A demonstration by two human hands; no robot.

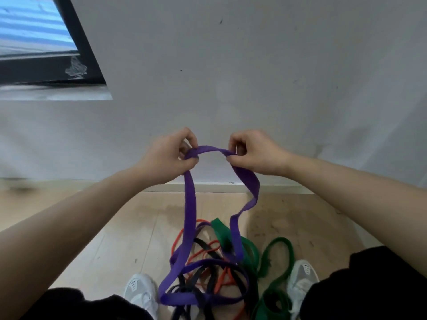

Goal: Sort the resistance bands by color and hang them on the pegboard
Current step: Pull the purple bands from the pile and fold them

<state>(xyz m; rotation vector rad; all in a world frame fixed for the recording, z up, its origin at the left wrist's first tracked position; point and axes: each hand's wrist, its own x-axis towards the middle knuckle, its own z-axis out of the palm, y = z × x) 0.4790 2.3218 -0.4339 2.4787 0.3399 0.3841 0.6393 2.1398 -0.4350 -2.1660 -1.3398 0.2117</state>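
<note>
The left grip (166, 155) and the right grip (256, 153) are both raised in front of the wall (277, 65). Each is clamped on the purple band (190, 204), with fingers and thumb pinching it. A short arch of the band spans the gap between them. From each grip a strand hangs down to the floor (111, 227). There the band's lower loop lies across a tangled heap between two white shoes (141, 292). The heap holds green bands (279, 250) on the right, a thin red band (182, 236) and black bands (203, 244) in the middle, all overlapping. A dark-framed window (34, 31) sits in the upper left corner.
</note>
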